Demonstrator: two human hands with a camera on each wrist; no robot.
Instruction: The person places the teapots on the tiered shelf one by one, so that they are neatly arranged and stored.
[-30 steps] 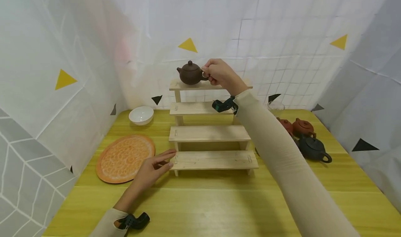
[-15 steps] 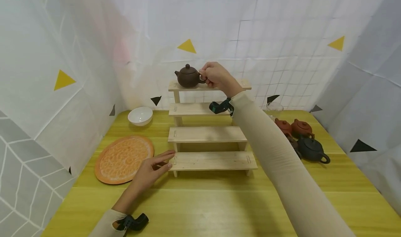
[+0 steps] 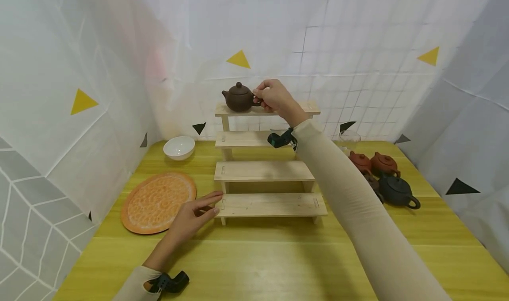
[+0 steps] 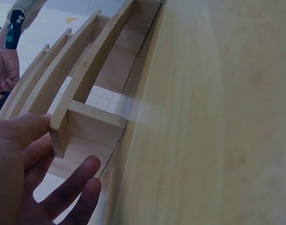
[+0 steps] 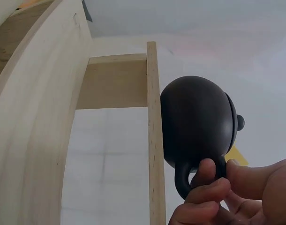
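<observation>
A dark brown teapot (image 3: pixel 238 99) sits upright at the left of the top step of a wooden tiered stand (image 3: pixel 267 204). My right hand (image 3: pixel 276 98) pinches its handle between thumb and curled fingers. From the right wrist view, the teapot (image 5: pixel 198 123) has its base against the top board (image 5: pixel 154 140), and the fingers (image 5: pixel 204 201) are at the handle. My left hand (image 3: pixel 195 217) rests with loosely extended fingers at the left end of the lowest step. In the left wrist view, that hand (image 4: pixel 28 164) touches the board's corner, its lower fingers spread apart.
Left of the stand lie a round orange patterned mat (image 3: pixel 159 202) and a white bowl (image 3: pixel 179 148). To the right are a black teapot (image 3: pixel 397 190), reddish teapots (image 3: pixel 384 163), a partly hidden brown one (image 3: pixel 373 182) and a clear glass vessel (image 3: pixel 350 137). White cloth walls (image 3: pixel 358 36) surround the table.
The right hand has lowered the brown teapot slightly and moved it a little left onto the top step, then it stays. The left hand has kept its place.
</observation>
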